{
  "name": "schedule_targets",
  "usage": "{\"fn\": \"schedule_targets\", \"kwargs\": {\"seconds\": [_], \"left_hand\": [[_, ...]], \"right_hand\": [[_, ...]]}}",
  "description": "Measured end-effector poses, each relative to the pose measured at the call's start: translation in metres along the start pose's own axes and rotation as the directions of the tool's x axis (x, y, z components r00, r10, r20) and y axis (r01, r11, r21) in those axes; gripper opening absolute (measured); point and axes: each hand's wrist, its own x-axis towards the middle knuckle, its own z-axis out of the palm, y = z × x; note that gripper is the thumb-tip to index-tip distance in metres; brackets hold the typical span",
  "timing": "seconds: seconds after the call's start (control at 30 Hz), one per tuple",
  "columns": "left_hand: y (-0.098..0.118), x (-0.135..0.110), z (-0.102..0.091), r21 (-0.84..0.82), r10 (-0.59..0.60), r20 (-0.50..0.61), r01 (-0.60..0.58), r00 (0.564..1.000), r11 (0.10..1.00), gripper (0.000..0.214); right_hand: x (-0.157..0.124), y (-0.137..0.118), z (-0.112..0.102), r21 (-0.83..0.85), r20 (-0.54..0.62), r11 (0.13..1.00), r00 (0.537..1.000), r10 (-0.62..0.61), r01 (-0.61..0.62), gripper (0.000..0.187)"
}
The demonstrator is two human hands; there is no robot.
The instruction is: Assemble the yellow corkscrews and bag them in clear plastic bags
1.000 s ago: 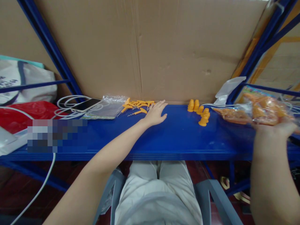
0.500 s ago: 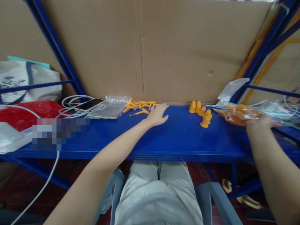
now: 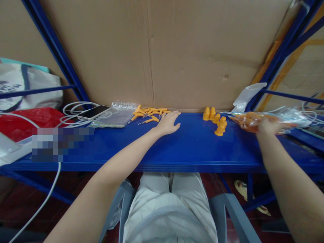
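My left hand lies palm down toward the back of the blue table, its fingers stretched and thumb apart, holding nothing. Its fingertips are beside a loose pile of corkscrews with orange T-shaped handles and metal spirals. Over on the right, my right hand is at a clear plastic bag of orange parts. The fingers of that hand are hidden against the bag, so their grip does not show. Between the hands stand several small orange sleeve-like pieces, some upright and close together.
A phone, coiled white cable and flat plastic bag lie left of the corkscrews. Further left are a red bag and a cloth bag. Cardboard closes off the back, between blue frame posts.
My right hand has moved left and slightly back along the bag of orange parts, and the clear plastic has shifted shape. My left hand stays where it was. The view has moved slightly.
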Motion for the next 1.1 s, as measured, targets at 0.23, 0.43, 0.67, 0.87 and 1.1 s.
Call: {"fn": "schedule_targets", "kwargs": {"seconds": [0.23,0.43,0.67,0.87,1.1], "left_hand": [[-0.004,0.001,0.004,-0.016,0.026,0.001,-0.026,1.000,1.000,0.058],[-0.002,0.000,0.003,-0.014,0.032,0.031,-0.032,0.999,0.999,0.058],[-0.002,0.001,0.004,-0.012,0.058,0.043,-0.057,0.997,0.998,0.057],[-0.002,0.000,0.004,-0.006,0.072,0.047,-0.072,0.996,0.997,0.055],[-0.003,0.000,0.005,-0.013,0.089,0.091,-0.088,0.992,0.996,0.053]], "right_hand": [[-0.043,-0.026,-0.027,-0.294,0.029,0.935,0.980,-0.198,0.197,0.087],[-0.063,-0.033,-0.027,-0.444,0.344,0.794,0.898,-0.276,0.414,0.074],[-0.066,-0.033,-0.024,-0.539,0.477,0.625,0.816,-0.326,0.565,0.077],[-0.057,-0.031,-0.016,-0.607,0.544,0.534,0.798,-0.259,0.588,0.056],[-0.037,-0.022,-0.020,-0.552,0.646,0.417,0.687,-0.334,0.722,0.052]]}}
